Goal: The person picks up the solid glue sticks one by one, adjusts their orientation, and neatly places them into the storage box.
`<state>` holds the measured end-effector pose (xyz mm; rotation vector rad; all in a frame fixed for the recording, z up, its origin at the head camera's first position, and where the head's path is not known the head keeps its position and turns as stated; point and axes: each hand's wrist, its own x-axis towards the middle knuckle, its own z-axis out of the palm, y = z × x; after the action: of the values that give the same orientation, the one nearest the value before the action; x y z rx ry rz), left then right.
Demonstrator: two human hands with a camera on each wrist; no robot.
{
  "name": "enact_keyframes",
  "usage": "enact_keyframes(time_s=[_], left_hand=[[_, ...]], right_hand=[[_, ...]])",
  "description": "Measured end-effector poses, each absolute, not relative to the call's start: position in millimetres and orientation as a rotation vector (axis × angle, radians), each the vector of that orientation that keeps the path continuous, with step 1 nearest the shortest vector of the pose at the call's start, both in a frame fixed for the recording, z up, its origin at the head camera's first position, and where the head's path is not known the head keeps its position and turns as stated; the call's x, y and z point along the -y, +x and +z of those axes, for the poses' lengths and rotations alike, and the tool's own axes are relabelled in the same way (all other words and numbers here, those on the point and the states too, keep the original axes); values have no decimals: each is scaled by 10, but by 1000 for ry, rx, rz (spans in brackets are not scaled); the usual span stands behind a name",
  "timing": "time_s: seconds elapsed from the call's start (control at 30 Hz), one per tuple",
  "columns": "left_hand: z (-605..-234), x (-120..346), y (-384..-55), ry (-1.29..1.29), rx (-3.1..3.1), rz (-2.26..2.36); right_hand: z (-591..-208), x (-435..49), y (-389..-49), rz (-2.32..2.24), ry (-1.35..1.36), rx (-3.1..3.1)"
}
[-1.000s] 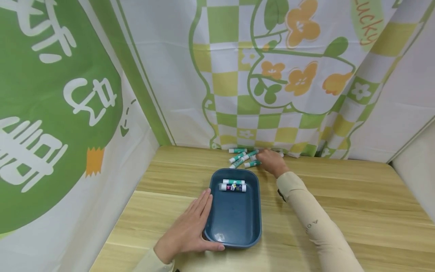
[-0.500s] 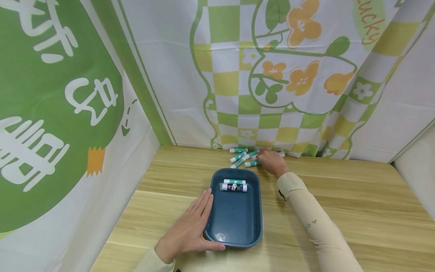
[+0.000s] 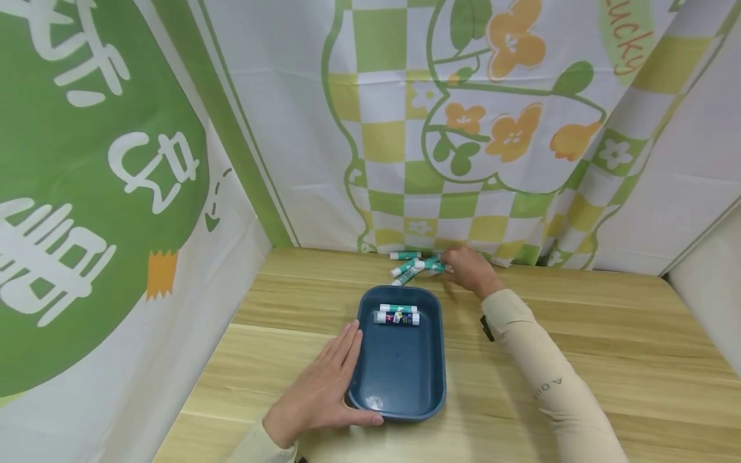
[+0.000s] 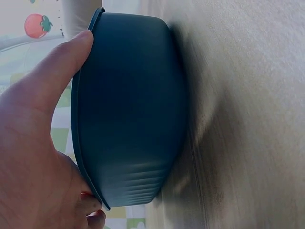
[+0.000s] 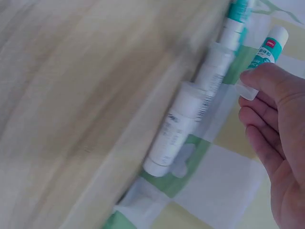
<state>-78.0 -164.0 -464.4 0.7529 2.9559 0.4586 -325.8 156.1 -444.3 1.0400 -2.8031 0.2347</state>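
In the head view, my left hand (image 3: 318,389) rests at the near left corner of a blue plastic tray (image 3: 396,373), fingers straight along its side and thumb at the near rim. The left wrist view shows the thumb on the rim of the tray (image 4: 128,105). My right hand (image 3: 471,270) pinches a teal-and-white glue stick (image 5: 268,50) by its end between thumb and fingers, over a pile of similar glue sticks (image 3: 405,273) at the table's back. Inside the tray lie a teal glue stick (image 3: 398,308) and a navy glue stick (image 3: 399,319), side by side.
A wooden table (image 3: 278,360) meets a printed cloth (image 3: 451,212) hanging along its back edge. White glue sticks (image 5: 174,131) lie in a row against that cloth in the right wrist view. Another printed sheet (image 3: 87,193) hangs at the left.
My right hand has picked up a glue stick from the pile and shifted slightly to the right. My left hand and the tray have stayed in place.
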Motion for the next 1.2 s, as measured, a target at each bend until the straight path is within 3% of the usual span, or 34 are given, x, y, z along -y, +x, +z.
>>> enact_keyframes(time_s=[0.37,0.63,1.2], left_hand=[[-4625,1630,-777,748,-2949,437],[-4629,1625,-791,737,-2934,453],[-4613,1629,-785,751,-2916,460]], right_hand=[[-4144,-1574,-3103,393,1122,2766],[-3972,-1520,-2785,344,1223,2709],[-4073,-1219,-2234,235,1465,2644]])
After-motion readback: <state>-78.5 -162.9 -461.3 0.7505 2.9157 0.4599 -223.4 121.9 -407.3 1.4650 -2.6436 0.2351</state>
